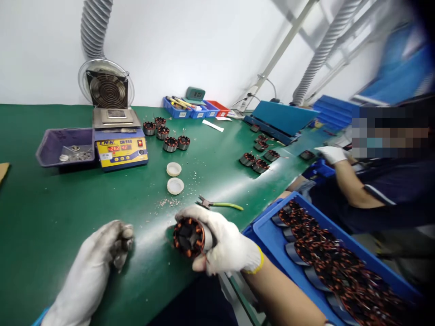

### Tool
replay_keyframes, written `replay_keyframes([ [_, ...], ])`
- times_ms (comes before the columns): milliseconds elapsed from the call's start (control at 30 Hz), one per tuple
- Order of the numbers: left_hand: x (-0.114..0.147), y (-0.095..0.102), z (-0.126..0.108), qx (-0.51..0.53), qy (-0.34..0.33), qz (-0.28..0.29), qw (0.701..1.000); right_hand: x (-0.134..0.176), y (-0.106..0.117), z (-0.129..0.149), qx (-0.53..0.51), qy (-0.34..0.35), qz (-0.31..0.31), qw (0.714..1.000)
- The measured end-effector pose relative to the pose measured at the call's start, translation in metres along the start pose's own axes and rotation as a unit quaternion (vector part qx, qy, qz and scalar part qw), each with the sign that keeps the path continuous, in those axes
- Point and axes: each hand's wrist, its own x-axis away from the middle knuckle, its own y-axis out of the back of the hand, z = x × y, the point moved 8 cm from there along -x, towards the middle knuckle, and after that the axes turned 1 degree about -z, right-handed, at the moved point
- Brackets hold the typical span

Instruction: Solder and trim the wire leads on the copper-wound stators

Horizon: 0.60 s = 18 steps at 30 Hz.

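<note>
My right hand [228,241], in a white glove, grips a motor stator [189,237] with orange copper windings. Its wound end faces left, just above the green table's front edge. My left hand [100,259], in a dirt-stained white glove, rests on the table to the left with its fingers curled in. Whatever those fingers hold, if anything, is hidden. Just beyond my right hand lie cutting pliers [222,205] with yellow-green handles. Two small white round dishes [175,186] and scattered bits of debris are behind the stator.
A blue crate [268,233] full of stators stands at my right. Several stators [170,144] sit farther back beside a solder pot [121,147] and a purple tray [50,147]. At right, a co-worker's gloved hand [333,155] is near another stator.
</note>
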Motion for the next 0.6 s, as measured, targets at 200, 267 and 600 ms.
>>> replay_keyframes([
  [200,-0.01,-0.01,0.006,-0.011,0.002,0.031,0.999,-0.039,0.06,-0.017,-0.042,-0.113,-0.066,0.99],
  [267,-0.009,-0.015,0.004,-0.017,0.003,0.047,0.999,-0.054,0.071,-0.022,0.004,-0.115,-0.069,0.991],
  [600,-0.008,-0.021,0.006,-0.013,0.02,0.062,0.998,-0.093,0.068,-0.024,0.175,-0.104,0.022,0.979],
])
